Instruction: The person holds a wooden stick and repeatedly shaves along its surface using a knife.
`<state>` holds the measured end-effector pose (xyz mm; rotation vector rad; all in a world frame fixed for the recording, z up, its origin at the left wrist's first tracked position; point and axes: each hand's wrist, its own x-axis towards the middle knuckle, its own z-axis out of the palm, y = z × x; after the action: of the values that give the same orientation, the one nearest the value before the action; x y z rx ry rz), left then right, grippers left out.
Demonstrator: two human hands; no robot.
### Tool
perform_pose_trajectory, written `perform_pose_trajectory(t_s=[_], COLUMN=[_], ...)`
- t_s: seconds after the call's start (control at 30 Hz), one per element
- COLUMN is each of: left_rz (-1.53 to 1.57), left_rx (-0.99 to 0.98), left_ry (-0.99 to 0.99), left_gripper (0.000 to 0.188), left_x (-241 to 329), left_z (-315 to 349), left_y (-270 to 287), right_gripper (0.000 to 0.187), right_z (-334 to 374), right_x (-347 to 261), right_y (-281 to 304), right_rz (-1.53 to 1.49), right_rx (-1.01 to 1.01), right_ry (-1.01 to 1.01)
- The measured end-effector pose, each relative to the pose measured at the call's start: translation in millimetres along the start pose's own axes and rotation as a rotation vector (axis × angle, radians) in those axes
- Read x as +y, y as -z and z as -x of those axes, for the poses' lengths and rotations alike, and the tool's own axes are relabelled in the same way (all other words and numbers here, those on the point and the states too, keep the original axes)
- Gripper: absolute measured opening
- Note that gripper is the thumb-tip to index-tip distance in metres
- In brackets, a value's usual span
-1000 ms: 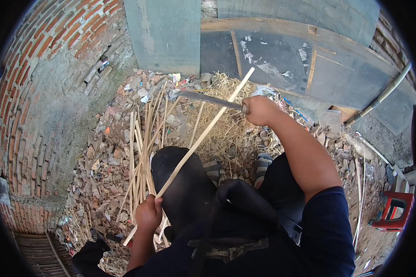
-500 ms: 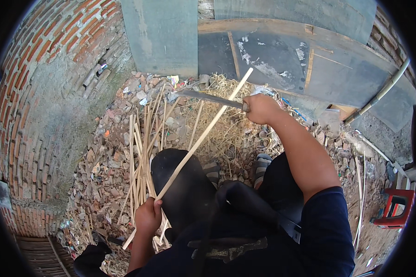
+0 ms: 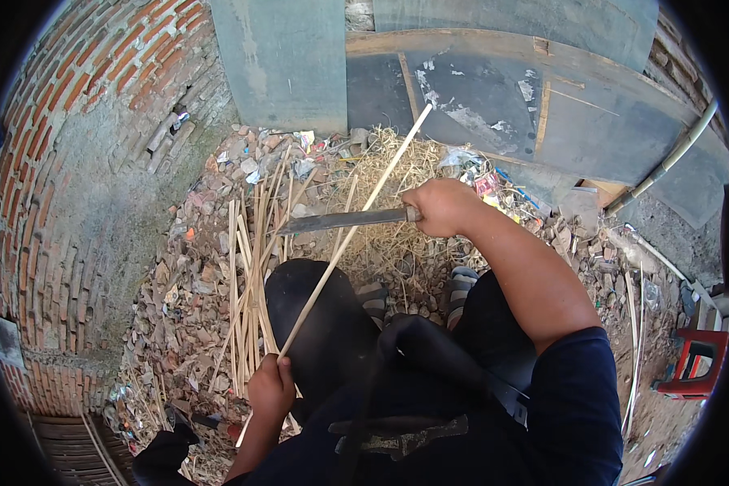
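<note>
My left hand [image 3: 271,389], closed low beside my left knee, grips the lower part of a long, pale bamboo-like strip [image 3: 320,285]. The strip slants up and away to the right, passing over the knee to a far end in front of the dark panel. My right hand [image 3: 439,208] is wrapped round the handle of a machete [image 3: 324,221]. Its long grey blade points left and crosses the strip above its middle; whether they touch, I cannot tell. Curly shavings [image 3: 413,158] lie on the ground beneath and beyond the blade.
A bundle of similar strips [image 3: 247,292] lies left of my left knee on rubble [image 3: 186,279]. A brick wall [image 3: 65,243] rises at left, grey-green panels [image 3: 283,65] stand ahead, and a red stool [image 3: 695,364] is at right. A pole [image 3: 671,158] leans there.
My right hand has brought the machete down along the strip, nearer me, and the blade lies more level. My left hand has shifted slightly right, and the strip's far end has moved up and left.
</note>
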<state>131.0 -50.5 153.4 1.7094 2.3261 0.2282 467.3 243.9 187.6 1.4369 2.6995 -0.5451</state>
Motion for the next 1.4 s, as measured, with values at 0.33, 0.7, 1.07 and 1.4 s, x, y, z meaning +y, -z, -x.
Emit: perform_pose_trajectory(t_s=[0.33,0.7,1.07,1.4], left_rz=[0.044,0.177,0.253,0.290], left_rx=[-0.057,-0.097,-0.105,-0.117], left_ry=[-0.023,-0.075,-0.108,-0.116], left_gripper=[0.029,0.037,0.039,0.043], left_x=[-8,-19,-17,-17], left_z=[-3,-10,-16,-19], left_y=[-10,-13,-12,-13], right_gripper=[0.020,0.023,0.019,0.021], right_z=[-9,-19,-22,-24], right_x=[12,7,11,34], right_y=[-12,-22,-32,-24], right_rz=[-0.039,-0.139,-0.173,-0.200], right_rx=[0.030,0.093,0.194,0.110], right_ry=[-0.005,-0.024,0.049,-0.130])
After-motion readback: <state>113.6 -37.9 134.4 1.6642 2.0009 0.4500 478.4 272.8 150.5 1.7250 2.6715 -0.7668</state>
